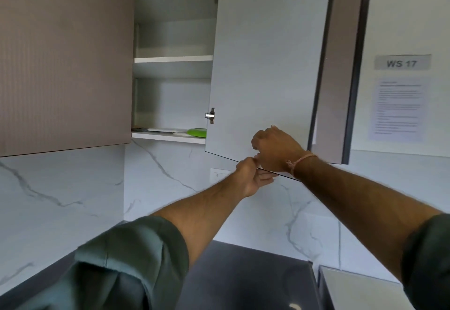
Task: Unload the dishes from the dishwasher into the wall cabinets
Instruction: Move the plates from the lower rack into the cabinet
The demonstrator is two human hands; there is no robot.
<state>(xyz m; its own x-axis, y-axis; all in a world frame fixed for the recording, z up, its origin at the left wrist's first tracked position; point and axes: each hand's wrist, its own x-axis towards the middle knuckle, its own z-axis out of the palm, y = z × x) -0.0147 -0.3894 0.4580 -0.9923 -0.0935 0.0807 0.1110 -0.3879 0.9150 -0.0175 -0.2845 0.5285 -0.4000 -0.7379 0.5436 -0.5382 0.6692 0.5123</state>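
Observation:
The wall cabinet stands open, its grey door (265, 66) swung out toward me. My right hand (275, 149) lies against the door's inner face near the bottom edge, fingers curled. My left hand (250, 178) pinches the door's bottom edge from below, right beside the right hand. On the lowest shelf (168, 137) lie a green plate (196, 132) and flat white plates (165, 130). The upper shelf (173, 59) holds nothing that I can see. The dishwasher is out of view.
A closed brown cabinet door (63, 61) hangs to the left. Marble-patterned wall (73, 188) runs behind a dark countertop (246, 273). A wall switch (219, 174) sits below the cabinet. Paper notices (399, 107) are stuck on the right wall.

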